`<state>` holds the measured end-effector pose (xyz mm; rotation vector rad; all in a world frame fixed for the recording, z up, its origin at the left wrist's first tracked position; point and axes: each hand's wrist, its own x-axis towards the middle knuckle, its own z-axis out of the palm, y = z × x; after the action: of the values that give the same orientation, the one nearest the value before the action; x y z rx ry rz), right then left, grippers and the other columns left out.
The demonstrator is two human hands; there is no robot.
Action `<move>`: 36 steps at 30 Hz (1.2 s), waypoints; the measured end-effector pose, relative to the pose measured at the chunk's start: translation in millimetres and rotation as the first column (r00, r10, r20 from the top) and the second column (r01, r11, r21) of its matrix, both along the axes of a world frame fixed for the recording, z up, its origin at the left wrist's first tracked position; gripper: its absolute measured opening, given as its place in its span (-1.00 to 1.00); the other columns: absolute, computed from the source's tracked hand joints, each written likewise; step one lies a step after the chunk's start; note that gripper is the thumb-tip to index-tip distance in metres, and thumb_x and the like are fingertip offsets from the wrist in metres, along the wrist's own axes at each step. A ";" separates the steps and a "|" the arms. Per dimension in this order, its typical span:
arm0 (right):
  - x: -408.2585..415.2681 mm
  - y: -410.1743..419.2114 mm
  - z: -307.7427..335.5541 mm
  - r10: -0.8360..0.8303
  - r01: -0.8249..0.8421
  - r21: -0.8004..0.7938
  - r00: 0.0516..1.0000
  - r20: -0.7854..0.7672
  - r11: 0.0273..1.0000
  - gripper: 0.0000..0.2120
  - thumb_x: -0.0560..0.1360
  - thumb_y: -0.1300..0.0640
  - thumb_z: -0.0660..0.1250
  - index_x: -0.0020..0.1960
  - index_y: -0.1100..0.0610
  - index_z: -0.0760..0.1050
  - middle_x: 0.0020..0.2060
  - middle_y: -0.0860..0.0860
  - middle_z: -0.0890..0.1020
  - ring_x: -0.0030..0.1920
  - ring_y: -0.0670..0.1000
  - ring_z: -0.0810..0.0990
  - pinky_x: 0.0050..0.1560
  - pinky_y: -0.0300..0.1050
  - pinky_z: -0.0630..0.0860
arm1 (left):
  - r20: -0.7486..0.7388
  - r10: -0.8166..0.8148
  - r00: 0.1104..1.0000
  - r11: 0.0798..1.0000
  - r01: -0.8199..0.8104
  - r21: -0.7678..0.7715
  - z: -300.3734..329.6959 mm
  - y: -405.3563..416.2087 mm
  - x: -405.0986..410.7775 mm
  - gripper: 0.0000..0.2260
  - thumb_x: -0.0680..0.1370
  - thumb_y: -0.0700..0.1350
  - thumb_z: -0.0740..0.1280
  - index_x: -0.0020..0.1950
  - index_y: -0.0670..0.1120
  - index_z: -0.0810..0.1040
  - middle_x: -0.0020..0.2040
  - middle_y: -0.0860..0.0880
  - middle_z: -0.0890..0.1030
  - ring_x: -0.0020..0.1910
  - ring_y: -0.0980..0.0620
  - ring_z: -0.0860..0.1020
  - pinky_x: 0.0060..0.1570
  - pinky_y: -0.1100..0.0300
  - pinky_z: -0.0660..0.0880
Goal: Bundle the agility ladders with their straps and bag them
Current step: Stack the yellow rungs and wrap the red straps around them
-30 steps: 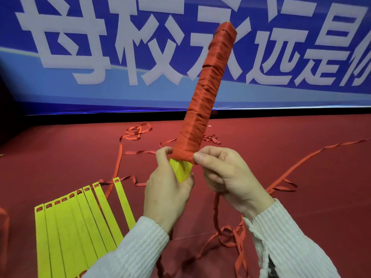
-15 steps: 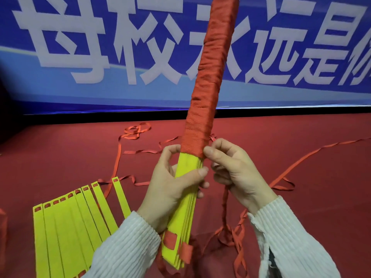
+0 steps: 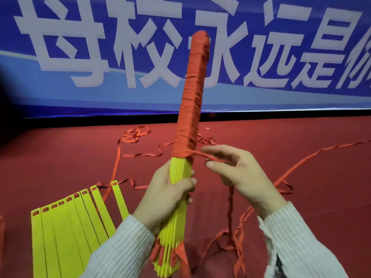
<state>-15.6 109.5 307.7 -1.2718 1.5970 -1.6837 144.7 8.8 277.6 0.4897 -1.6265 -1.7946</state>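
Note:
A stack of yellow ladder rungs (image 3: 178, 169) stands nearly upright in front of me, its upper half wound tight in red strap (image 3: 192, 101). My left hand (image 3: 166, 195) grips the bare yellow part of the stack below the wrapping. My right hand (image 3: 239, 173) holds the free run of red strap (image 3: 202, 155) between thumb and fingers, pulled sideways from the lower edge of the wrapping. The strap then hangs down past my right palm. At the stack's bottom end, red strap loops (image 3: 158, 251) show between the rungs.
A second set of yellow rungs (image 3: 66, 221) lies fanned flat on the red floor (image 3: 301, 157) at lower left. Loose red straps (image 3: 140, 133) trail across the floor behind and to the right. A blue banner (image 3: 100, 57) with white characters stands along the back.
The bundle first slid up through my left hand, exposing the yellow rungs, then came back down a little. My right hand has drawn the strap out sideways to the right.

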 end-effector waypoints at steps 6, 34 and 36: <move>4.1 -2.1 8.4 0.237 -0.211 -0.106 0.871 0.430 0.972 -0.59 0.64 0.28 0.18 0.47 0.18 0.45 -0.42 0.04 0.55 -0.52 -0.12 0.30 -0.56 -0.30 0.13 | -0.007 0.111 0.994 0.990 -0.111 -0.084 1.6 -13.8 4.2 -0.87 0.56 -0.38 0.40 0.07 -0.29 0.53 -0.23 -0.09 0.55 -0.29 -0.06 0.53 -0.35 0.14 0.51; 22.8 -7.3 5.4 0.332 -0.323 -0.162 0.592 0.735 0.933 -0.83 0.53 0.22 0.29 0.08 0.12 0.58 -0.38 -0.01 0.41 -0.45 -0.13 0.33 -0.50 -0.32 0.19 | 0.004 0.337 0.942 0.743 -0.264 -0.615 1.3 -11.9 6.6 -0.60 0.50 -0.29 0.41 0.13 0.18 0.46 -0.22 0.14 0.53 -0.33 0.11 0.45 -0.29 0.25 0.37; 24.8 -8.8 4.2 0.311 -0.334 -0.095 0.685 0.659 0.938 -0.91 0.55 0.12 0.34 0.04 0.08 0.56 -0.41 -0.05 0.27 -0.48 -0.15 0.17 -0.52 -0.32 0.04 | 0.004 0.341 0.940 0.736 -0.264 -0.623 1.7 -10.5 5.9 -0.56 0.49 -0.30 0.40 0.17 0.19 0.46 -0.19 0.16 0.54 -0.29 0.13 0.47 -0.27 0.29 0.36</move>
<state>9.2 100.6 311.9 -0.7263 0.8943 -1.6084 150.5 -1.7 279.3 0.5179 -1.9598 -0.9209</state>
